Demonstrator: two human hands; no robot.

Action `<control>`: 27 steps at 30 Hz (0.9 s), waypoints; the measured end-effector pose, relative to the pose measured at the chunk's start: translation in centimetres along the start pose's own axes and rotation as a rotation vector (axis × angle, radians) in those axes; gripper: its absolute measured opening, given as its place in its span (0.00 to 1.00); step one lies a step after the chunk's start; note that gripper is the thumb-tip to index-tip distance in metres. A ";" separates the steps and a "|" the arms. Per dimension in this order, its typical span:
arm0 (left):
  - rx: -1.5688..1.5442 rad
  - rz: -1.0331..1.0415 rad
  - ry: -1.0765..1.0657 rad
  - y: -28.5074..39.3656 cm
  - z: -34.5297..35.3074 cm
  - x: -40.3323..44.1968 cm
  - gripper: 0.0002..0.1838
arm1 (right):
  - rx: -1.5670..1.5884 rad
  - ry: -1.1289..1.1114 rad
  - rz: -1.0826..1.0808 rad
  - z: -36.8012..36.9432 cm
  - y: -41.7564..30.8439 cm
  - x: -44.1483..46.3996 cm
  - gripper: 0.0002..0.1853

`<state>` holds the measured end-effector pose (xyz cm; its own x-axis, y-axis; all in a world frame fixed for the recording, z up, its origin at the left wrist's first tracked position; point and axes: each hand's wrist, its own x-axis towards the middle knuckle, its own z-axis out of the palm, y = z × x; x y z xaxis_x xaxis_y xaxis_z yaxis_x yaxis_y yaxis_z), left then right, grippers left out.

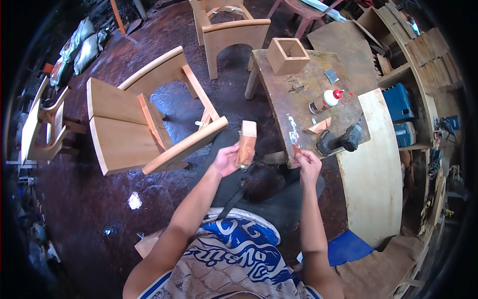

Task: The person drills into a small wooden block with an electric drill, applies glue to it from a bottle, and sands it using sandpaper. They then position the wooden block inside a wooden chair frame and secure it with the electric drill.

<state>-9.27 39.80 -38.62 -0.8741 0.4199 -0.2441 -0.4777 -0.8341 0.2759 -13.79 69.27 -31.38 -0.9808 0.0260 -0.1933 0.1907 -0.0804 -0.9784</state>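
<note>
Fingers of the left hand (pixel 227 159) close around one wooden block (pixel 247 143) at center frame, gripping its lower part, apparently to leave the pale end exposed. Right of center, the right hand (pixel 309 162) pinches one thin brown piece (pixel 297 149) beside white smears (pixel 293 133) on the worktable (pixel 279 102), likely for fine control. One bottle (pixel 323 102) and one open wooden box (pixel 285 61) share the tabletop; three wooden chairs (pixel 117 144) occupy the left and top.

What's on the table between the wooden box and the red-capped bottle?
Small dark screws or nails, plus a blue square toward the right, lie between box and bottle; head view.
</note>
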 end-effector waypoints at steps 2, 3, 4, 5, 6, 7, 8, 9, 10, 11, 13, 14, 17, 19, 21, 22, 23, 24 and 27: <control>0.047 0.018 -0.011 -1.1 1.6 -1.1 0.34 | 0.031 -0.007 -0.008 1.3 -2.0 -3.0 0.05; 0.079 0.014 -0.025 -1.5 2.6 -1.8 0.35 | 0.014 -0.009 -0.031 2.0 -3.1 -4.4 0.05; 0.110 0.007 -0.041 -1.8 3.7 -2.5 0.36 | -0.004 -0.009 -0.053 2.3 -4.0 -5.6 0.06; 0.113 -0.003 -0.040 -2.1 4.7 -3.2 0.36 | -0.114 -0.011 -0.139 2.4 -4.4 -6.5 0.06; 0.166 0.005 -0.050 -2.4 5.7 -3.8 0.36 | -0.113 -0.005 -0.137 2.6 -5.6 -7.1 0.06; 0.217 0.016 -0.060 -2.8 6.3 -4.4 0.36 | -0.311 -0.029 -0.365 2.9 -7.2 -7.6 0.07; 0.214 0.014 -0.059 -3.4 6.5 -4.9 0.36 | -0.510 -0.055 -0.592 3.2 -8.4 -8.2 0.08; 0.227 -0.006 -0.043 -3.8 6.7 -5.3 0.36 | -0.452 -0.023 -0.616 3.5 -9.0 -8.7 0.09; 0.240 -0.025 -0.029 -4.1 6.9 -5.7 0.37 | -0.454 -0.027 -0.617 3.4 -9.2 -9.1 0.09; 0.237 -0.020 -0.029 -4.4 7.1 -6.0 0.37 | -0.434 -0.002 -0.641 3.2 -9.3 -9.5 0.09; 0.275 -0.029 -0.104 -4.6 8.0 -6.7 0.37 | -0.415 0.017 -0.665 3.1 -9.7 -10.0 0.09; 0.274 -0.028 -0.103 -4.8 8.5 -7.1 0.37 | -0.490 0.018 -0.742 3.1 -10.0 -10.1 0.10; 0.349 -0.014 -0.077 -5.0 10.7 -7.5 0.38 | -0.585 0.048 -0.881 3.2 -9.6 -10.6 0.11; 0.407 -0.021 -0.097 -5.2 11.2 -7.5 0.38 | -0.604 0.074 -0.943 3.1 -9.3 -10.7 0.11; 0.440 -0.020 -0.111 -5.2 11.8 -7.5 0.38 | -0.635 0.106 -1.008 3.2 -9.2 -10.4 0.11; 0.472 -0.019 -0.125 -5.3 12.1 -7.4 0.37 | -0.635 0.107 -1.008 3.3 -9.2 -10.3 0.11; 0.472 -0.020 -0.126 -5.4 12.2 -7.4 0.37 | -0.655 0.125 -1.038 3.4 -9.1 -10.4 0.11; 0.454 -0.026 -0.131 -5.5 12.2 -7.4 0.37 | -0.676 0.142 -1.066 3.3 -9.0 -10.4 0.11; 0.419 -0.035 -0.108 -5.7 12.2 -7.3 0.37 | -0.721 0.044 -1.104 3.2 -9.1 -11.1 0.11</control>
<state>-1.19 45.84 -27.08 -0.8502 0.4993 -0.1671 -0.4821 -0.6106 0.6283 -4.75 66.57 -20.07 -0.6339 -0.2311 0.7381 -0.7113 0.5489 -0.4391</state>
